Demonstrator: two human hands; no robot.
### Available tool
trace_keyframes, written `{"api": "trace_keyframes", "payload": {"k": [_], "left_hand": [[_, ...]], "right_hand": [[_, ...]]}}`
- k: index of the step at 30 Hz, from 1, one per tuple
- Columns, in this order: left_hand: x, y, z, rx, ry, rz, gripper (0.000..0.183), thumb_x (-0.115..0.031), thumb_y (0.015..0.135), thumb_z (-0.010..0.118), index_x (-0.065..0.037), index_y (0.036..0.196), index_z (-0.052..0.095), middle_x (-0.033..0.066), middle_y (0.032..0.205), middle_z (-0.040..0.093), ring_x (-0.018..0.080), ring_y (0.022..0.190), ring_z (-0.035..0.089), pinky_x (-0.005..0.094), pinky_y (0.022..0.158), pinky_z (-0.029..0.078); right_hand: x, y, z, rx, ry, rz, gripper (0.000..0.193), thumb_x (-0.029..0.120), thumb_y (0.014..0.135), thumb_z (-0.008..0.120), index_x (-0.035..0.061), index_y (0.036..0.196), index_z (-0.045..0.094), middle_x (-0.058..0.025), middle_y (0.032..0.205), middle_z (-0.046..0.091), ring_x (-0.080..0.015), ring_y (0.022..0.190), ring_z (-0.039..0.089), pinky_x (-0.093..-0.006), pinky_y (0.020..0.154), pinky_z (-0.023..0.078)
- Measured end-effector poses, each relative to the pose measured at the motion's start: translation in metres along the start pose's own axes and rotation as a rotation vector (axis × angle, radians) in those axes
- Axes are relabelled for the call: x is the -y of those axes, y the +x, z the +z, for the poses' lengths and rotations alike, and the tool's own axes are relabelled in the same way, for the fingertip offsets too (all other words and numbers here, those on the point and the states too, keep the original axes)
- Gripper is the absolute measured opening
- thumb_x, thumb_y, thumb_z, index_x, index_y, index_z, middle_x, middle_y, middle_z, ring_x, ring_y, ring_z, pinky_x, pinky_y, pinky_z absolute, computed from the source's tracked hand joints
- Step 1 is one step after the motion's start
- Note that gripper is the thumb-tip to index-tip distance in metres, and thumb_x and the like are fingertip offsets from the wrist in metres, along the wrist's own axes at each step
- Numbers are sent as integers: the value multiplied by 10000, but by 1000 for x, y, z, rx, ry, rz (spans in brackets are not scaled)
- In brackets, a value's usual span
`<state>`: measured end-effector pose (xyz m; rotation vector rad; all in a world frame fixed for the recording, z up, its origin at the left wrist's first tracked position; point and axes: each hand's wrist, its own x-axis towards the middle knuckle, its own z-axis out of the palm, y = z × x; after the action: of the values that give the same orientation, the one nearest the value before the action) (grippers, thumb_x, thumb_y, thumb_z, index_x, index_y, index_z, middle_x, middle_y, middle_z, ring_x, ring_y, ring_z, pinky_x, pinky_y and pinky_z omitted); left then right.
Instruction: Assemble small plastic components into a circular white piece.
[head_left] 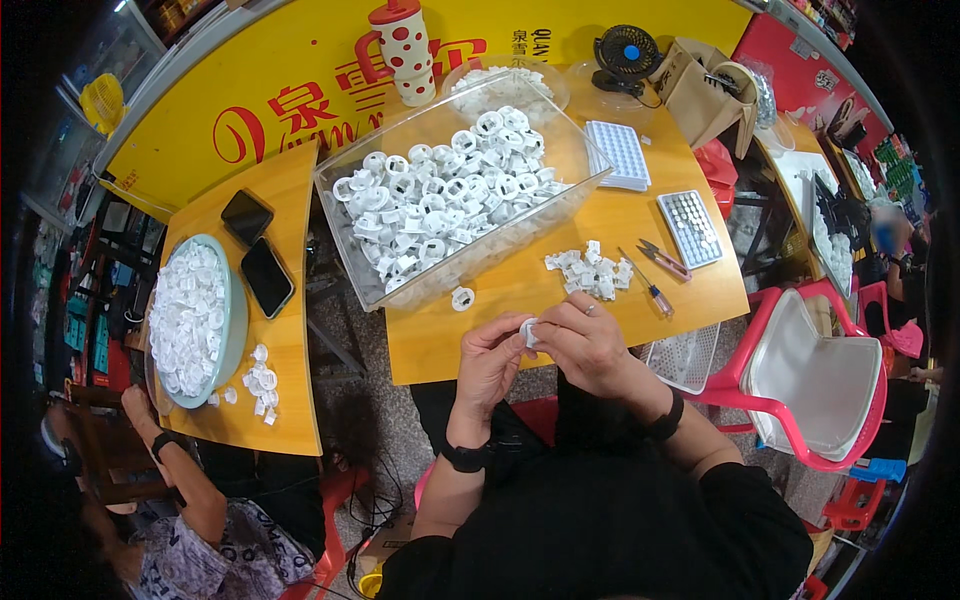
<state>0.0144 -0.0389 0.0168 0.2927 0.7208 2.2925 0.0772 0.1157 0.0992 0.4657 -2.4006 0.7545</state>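
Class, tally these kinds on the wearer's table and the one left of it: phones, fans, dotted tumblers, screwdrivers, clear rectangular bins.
Phones: 2
Fan: 1
Dotted tumbler: 1
Screwdriver: 1
Clear rectangular bin: 1
Total: 6

Yellow wall panel (165, 155), red lettering, behind two wood-toned tables (440, 350). Red wall section (775, 60), upper right. Floor (400, 400) speckled grey. Pink armchair (755, 345), whitish seat pad (820, 380), beside the right-hand table. Red stool (855, 505), lower right. Left edge dim.
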Motion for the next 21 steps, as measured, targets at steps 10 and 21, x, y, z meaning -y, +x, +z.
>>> {"api": "trace_keyframes", "payload": {"k": [10,21], "left_hand": [[-1,1,3,-3,6,3,229,48,864,598,57,1090,634,146,1060,632,197,902,639,273,732,550],[-2,0,4,-16,67,-8,225,15,876,602,58,1095,635,132,1034,637,177,860,626,265,723,528]], "right_hand": [[0,0,-3,33,2,0,220,37,671,688,28,882,626,-65,829,560,-242,720,510,-334,652,420],[-5,-5,3,-34,259,275,254,47,686,742,81,912,631,-62,829,553,-224,765,559,-311,659,451]]}}
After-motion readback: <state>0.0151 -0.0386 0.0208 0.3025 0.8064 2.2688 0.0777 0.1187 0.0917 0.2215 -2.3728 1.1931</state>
